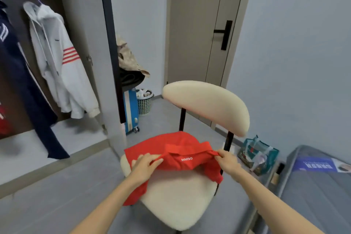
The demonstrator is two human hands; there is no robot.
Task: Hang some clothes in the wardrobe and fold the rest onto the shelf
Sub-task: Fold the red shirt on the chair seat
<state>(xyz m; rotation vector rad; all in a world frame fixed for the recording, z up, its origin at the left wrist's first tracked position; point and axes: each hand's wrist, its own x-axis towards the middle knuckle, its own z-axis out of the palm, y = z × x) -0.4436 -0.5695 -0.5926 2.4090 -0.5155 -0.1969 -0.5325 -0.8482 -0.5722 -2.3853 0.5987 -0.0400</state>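
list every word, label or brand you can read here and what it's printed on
"MINISO": white letters on the red shirt lying on the chair.
White print on the blue label on the grey mattress: too blurred to read.
Teal bag: print unreadable.

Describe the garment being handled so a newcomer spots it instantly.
Start at the cream upholstered chair in the middle of the room. Spread over its seat lies the red collared shirt, pinched at both collar ends. Unlike the hanging jackets, it carries white MINISO lettering.
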